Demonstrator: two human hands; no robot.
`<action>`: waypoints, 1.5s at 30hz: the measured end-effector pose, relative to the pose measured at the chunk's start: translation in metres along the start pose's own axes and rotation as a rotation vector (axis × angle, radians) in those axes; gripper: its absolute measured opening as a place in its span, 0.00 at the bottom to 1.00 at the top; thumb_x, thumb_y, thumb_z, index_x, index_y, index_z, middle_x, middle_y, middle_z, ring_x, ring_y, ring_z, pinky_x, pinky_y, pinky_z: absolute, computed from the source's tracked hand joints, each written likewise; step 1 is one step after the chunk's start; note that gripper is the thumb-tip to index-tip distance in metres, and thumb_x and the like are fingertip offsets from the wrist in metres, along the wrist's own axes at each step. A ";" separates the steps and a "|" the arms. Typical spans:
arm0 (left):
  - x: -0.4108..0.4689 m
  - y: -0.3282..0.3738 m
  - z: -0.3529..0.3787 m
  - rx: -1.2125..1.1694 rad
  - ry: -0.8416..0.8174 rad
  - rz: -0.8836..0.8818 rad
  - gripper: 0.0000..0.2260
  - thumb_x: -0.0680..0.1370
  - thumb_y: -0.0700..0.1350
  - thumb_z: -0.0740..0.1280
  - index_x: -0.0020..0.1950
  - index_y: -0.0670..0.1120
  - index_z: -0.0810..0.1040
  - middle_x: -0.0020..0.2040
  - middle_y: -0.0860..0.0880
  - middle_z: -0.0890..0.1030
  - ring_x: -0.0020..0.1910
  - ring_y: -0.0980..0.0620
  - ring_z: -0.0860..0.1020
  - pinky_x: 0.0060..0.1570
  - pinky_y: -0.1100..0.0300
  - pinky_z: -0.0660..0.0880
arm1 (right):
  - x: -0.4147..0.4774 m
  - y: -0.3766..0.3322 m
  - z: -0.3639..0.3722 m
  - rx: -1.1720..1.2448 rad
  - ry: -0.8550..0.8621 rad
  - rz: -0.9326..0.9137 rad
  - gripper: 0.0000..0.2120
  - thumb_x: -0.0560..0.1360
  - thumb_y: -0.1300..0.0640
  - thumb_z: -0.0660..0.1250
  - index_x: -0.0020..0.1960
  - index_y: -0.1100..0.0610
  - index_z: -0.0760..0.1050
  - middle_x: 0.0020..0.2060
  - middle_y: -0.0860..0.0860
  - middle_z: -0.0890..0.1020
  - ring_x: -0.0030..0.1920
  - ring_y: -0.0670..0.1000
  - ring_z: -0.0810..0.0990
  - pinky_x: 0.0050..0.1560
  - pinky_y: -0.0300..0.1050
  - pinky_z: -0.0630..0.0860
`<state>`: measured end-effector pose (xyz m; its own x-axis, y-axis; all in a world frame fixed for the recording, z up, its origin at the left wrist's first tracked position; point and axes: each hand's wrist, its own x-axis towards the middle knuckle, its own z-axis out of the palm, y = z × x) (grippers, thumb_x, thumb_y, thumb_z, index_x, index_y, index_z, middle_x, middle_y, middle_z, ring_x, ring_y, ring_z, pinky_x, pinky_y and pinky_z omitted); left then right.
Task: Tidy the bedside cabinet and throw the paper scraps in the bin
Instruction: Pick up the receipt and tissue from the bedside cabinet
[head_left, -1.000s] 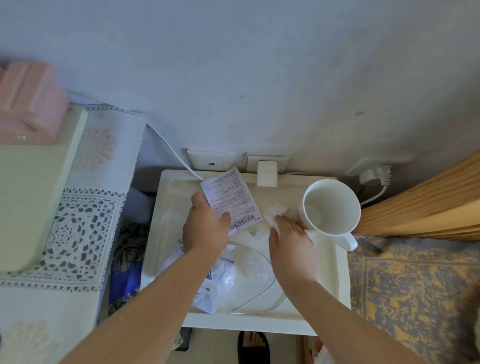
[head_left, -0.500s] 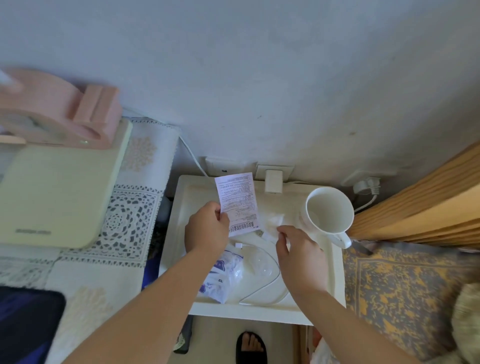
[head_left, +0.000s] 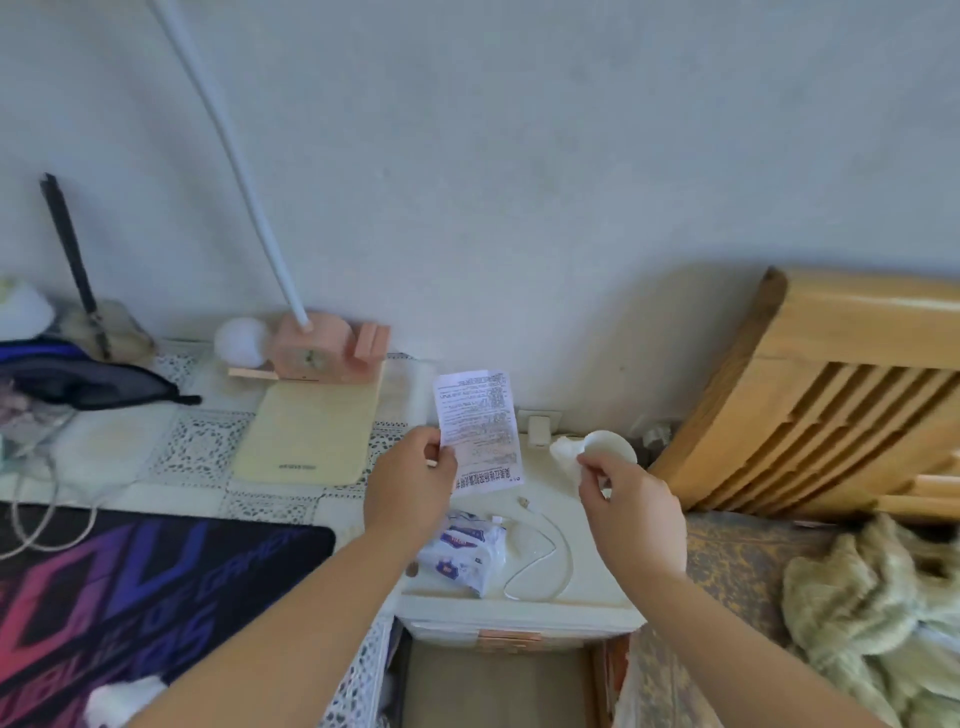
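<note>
My left hand (head_left: 410, 483) pinches a printed paper slip (head_left: 480, 423) by its lower left edge and holds it upright above the white bedside cabinet (head_left: 519, 605). My right hand (head_left: 631, 512) is raised over the cabinet's right side, fingers closed on a crumpled white tissue scrap (head_left: 567, 451). A white mug (head_left: 610, 448) stands behind that hand, partly hidden. On the cabinet top lie a blue-and-white tissue pack (head_left: 465, 552) and a thin white cable (head_left: 545, 551). No bin is in view.
A desk with a lace cloth (head_left: 202, 447) stands to the left, carrying a pale pad (head_left: 311, 434), a pink lamp base (head_left: 317, 351) and a dark patterned mat (head_left: 119, 597). A wooden bed headboard (head_left: 810, 395) and green blanket (head_left: 878, 608) are on the right. A white plug (head_left: 538, 430) sits at the wall.
Both hands have lifted off the cabinet, the left with the slip, the right with the tissue scrap. The view has pulled back and up, showing more desk and headboard.
</note>
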<state>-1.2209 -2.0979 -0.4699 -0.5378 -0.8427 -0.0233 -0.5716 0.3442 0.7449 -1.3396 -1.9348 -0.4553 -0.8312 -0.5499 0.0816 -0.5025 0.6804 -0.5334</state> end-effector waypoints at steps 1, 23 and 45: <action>-0.007 0.005 -0.016 -0.008 0.009 0.018 0.05 0.77 0.47 0.64 0.43 0.49 0.76 0.37 0.59 0.76 0.36 0.52 0.78 0.34 0.59 0.70 | -0.004 -0.010 -0.014 0.017 -0.004 -0.009 0.09 0.77 0.55 0.61 0.54 0.50 0.78 0.39 0.49 0.83 0.37 0.54 0.79 0.34 0.46 0.75; -0.233 0.022 -0.281 0.098 0.520 -0.165 0.04 0.76 0.48 0.64 0.44 0.51 0.76 0.40 0.53 0.81 0.41 0.51 0.79 0.44 0.53 0.73 | -0.100 -0.187 -0.146 0.294 -0.139 -0.632 0.09 0.73 0.61 0.65 0.48 0.51 0.81 0.39 0.47 0.84 0.41 0.52 0.81 0.44 0.45 0.76; -0.882 -0.118 -0.508 0.177 1.260 -0.791 0.02 0.76 0.47 0.65 0.44 0.53 0.77 0.40 0.56 0.81 0.39 0.57 0.79 0.36 0.60 0.75 | -0.716 -0.435 -0.104 0.652 -0.804 -1.501 0.12 0.76 0.59 0.63 0.57 0.50 0.78 0.51 0.46 0.82 0.45 0.42 0.76 0.47 0.36 0.72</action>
<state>-0.3640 -1.6052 -0.1983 0.7581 -0.5929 0.2717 -0.5667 -0.3927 0.7243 -0.5502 -1.7865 -0.1946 0.5880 -0.6557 0.4736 -0.3051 -0.7220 -0.6209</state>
